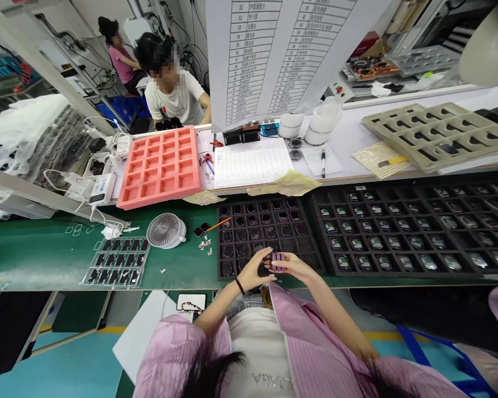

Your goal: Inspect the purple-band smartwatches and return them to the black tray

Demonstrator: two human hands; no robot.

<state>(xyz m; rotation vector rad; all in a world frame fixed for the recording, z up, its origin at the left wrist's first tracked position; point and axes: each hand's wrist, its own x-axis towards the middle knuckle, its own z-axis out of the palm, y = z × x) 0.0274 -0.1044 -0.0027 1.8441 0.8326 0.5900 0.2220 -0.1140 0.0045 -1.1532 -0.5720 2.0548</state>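
My left hand [254, 272] and my right hand [294, 265] meet over the front edge of the black tray [288, 247]. Between their fingertips is a small dark piece [266, 266], shaped like the square watch units nearby; most of it is hidden. The left thumb and fingers curve round it from the left. Purple covers [278, 262] show on the right fingertips, which close on it from the right. Rows of dark square watch units [240, 235] sit in the tray's compartments. A black band circles my left wrist.
To the right, a larger black tray [315, 221] holds watch parts with green and silver faces. Leftward lie an orange stick [218, 224], small white bits [205, 243], a fan [166, 230] and a clear tray [115, 261]. A pink tray [160, 166] rests on the shelf; a person sits beyond.
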